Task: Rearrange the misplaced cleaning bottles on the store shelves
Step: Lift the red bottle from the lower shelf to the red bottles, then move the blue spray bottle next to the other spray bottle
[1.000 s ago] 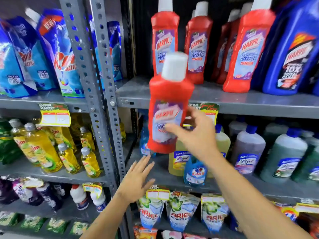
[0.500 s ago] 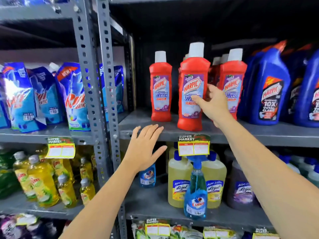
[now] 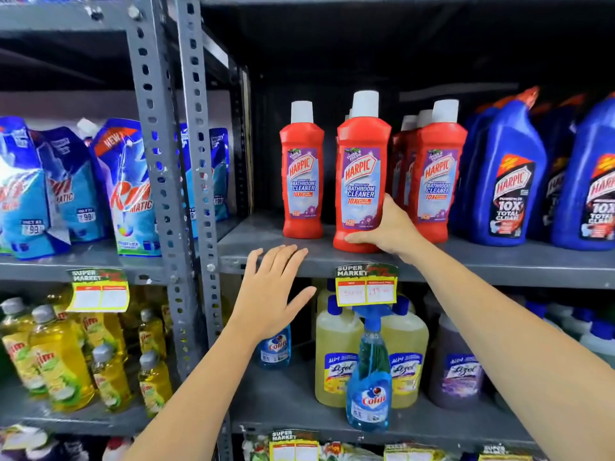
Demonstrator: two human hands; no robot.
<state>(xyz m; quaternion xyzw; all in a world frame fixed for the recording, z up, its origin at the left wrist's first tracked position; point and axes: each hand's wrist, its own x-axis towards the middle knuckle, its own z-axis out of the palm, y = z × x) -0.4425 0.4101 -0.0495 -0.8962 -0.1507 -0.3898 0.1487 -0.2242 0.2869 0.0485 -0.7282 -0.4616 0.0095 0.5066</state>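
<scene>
While upright on the grey shelf (image 3: pixel 499 261): red Harpic bathroom cleaner bottle (image 3: pixel 362 171)
Right hand (image 3: pixel 391 227): clasping its base
Left hand (image 3: pixel 271 294): spread, empty
Neighbours: red Harpic bottles (image 3: pixel 436 174), blue Harpic bottles (image 3: pixel 509 181)

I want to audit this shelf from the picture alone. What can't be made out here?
Head view only:
- Price tag: handwritten figures too faint to read.
- Red bottles in back rows: hidden by front ones; count unclear.
- Right hand fingers: behind the held bottle.
- Blue bottle: cut off at the right edge.
</scene>
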